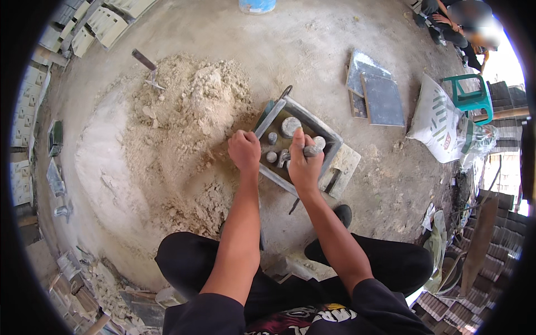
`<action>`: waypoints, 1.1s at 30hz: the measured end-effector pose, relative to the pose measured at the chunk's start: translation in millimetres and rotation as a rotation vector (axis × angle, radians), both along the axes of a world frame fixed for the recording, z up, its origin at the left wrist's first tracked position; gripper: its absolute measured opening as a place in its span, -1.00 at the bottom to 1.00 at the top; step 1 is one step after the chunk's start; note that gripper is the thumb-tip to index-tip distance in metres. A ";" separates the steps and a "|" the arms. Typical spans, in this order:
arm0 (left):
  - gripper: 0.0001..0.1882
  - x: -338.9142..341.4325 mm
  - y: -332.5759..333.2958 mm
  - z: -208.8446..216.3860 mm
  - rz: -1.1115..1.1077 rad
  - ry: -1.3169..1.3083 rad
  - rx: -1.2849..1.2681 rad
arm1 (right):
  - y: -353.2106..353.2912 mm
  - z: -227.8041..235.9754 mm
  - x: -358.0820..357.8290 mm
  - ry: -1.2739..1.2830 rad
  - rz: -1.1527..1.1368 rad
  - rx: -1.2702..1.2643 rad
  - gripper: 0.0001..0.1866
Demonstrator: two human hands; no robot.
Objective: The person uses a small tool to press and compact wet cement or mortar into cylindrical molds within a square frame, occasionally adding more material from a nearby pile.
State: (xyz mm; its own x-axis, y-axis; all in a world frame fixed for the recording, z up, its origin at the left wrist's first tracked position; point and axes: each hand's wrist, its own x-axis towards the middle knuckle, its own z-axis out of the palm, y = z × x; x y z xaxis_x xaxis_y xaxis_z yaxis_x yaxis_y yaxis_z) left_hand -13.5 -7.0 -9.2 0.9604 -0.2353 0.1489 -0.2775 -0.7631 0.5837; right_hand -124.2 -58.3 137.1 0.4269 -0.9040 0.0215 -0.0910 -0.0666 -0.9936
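Observation:
A grey square frame (318,120) rests on the ground in front of my knees, with a ring at its far corner. Inside it stand a wide grey cylinder (290,126) and several smaller round pieces, among them a small cylinder (272,137). My right hand (305,170) is over the frame, its fingers wrapped round a grey rod-like tool (312,151) with a rounded end; the tool's lower part is mostly hidden. Beside the frame's left edge, my left hand (244,149) is closed in a fist. Whatever it holds, if anything, is hidden.
Left of the frame spreads a heap of tan sand (195,92), with a handled tool (144,60) stuck in it. Flat dark boards (383,100), a white sack (432,120) and a green stool (472,95) are at the right. Another person (446,25) sits at the far right.

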 end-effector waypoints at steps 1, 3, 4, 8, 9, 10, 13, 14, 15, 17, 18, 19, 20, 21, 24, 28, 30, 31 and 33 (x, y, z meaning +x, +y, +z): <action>-0.74 -1.2 2.6 -1.3 0.004 0.015 0.002 | -2.0 4.2 -3.5 0.007 0.006 0.026 -0.52; -0.74 1.0 7.4 1.5 0.009 0.034 0.010 | -1.7 22.7 -3.7 0.008 0.020 0.085 -0.52; -0.74 1.1 4.9 6.2 0.007 0.045 0.009 | 4.6 31.0 -8.4 0.023 -0.019 0.027 -0.52; -0.74 -2.7 0.5 0.9 -0.004 -0.019 -0.005 | 8.3 -6.4 -19.3 0.073 0.073 -0.106 -0.55; -0.75 -1.2 3.3 -0.6 0.002 -0.020 -0.010 | 7.0 -4.7 -19.5 0.057 0.087 -0.069 -0.56; -0.75 0.7 6.8 -2.2 0.008 -0.022 -0.015 | 4.7 -2.0 -20.0 0.042 0.102 -0.032 -0.56; -0.76 5.5 6.9 2.7 0.014 -0.019 -0.033 | 2.4 25.5 -25.0 -0.020 0.088 0.015 -0.54; -0.76 -0.8 5.0 2.6 0.010 -0.004 -0.034 | -0.5 31.4 -31.8 -0.045 0.077 0.018 -0.53; -0.76 -3.3 6.6 1.0 0.011 -0.005 -0.022 | 1.1 37.5 -36.2 -0.074 0.068 0.027 -0.52; -0.75 -1.8 5.2 -0.2 0.015 -0.018 -0.008 | 6.7 43.6 -44.2 -0.095 0.125 0.028 -0.52; -0.75 -0.8 5.6 0.2 0.019 -0.015 -0.007 | 10.5 43.2 -50.0 -0.097 0.176 0.001 -0.53; -0.75 -0.1 5.9 0.4 0.022 -0.013 -0.006 | 14.3 41.8 -55.1 -0.099 0.227 -0.026 -0.54; -0.75 -1.1 3.6 -0.2 0.020 -0.010 -0.008 | 16.5 32.7 -59.6 -0.082 0.223 -0.084 -0.55; -0.75 0.0 3.2 -0.9 0.021 -0.006 -0.011 | 17.1 21.2 -62.1 -0.037 0.293 -0.139 -0.56; -0.75 -2.4 3.0 -3.0 0.013 -0.013 -0.010 | 13.6 -7.8 -66.8 0.040 0.405 -0.186 -0.58; -0.77 -1.5 6.0 0.1 0.024 -0.021 -0.003 | 12.5 -1.0 -62.3 -0.007 0.375 -0.093 -0.61; -0.77 -0.6 8.8 2.6 0.028 -0.001 -0.009 | 16.6 3.7 -60.1 -0.041 0.373 -0.139 -0.62; -0.77 -0.3 7.6 3.5 0.027 -0.003 -0.019 | 19.2 1.0 -56.0 -0.015 0.353 -0.135 -0.61; -0.77 -4.8 -1.6 7.7 0.024 0.006 -0.049 | 14.9 -8.7 -50.4 0.047 0.300 -0.143 -0.59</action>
State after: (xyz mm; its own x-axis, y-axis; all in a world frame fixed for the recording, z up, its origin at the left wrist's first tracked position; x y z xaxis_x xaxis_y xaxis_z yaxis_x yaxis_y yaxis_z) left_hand -18.3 -8.6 -1.5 0.9666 -0.2051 0.1538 -0.2560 -0.7397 0.6223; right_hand -174.6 -43.4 128.4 0.6773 -0.7269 0.1130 -0.0913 -0.2356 -0.9676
